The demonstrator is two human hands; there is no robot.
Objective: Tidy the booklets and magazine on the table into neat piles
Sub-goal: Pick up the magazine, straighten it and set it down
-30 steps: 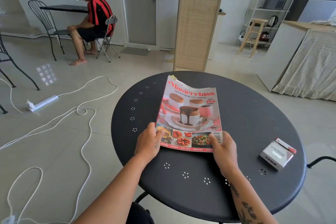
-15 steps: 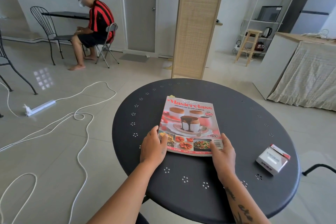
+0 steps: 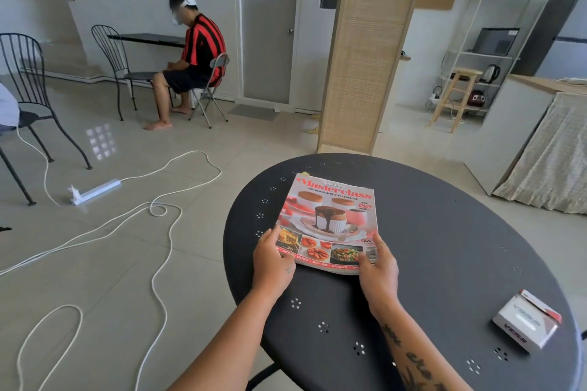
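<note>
Since a second ago the magazine (image 3: 328, 222) dropped flat onto the round bench (image 3: 444, 247). Left hand (image 3: 273, 259) and right hand (image 3: 378, 270) grip its near corners, small box (image 3: 525, 324) well off right.

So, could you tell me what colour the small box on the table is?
The small box is white with red trim, seen in the head view.

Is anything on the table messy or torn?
A little. The magazine lies slightly crooked, and its far top edge looks worn and ragged. A yellowish scrap pokes out at its top-left corner. The small white box near the table edge has its red flap open.
</note>
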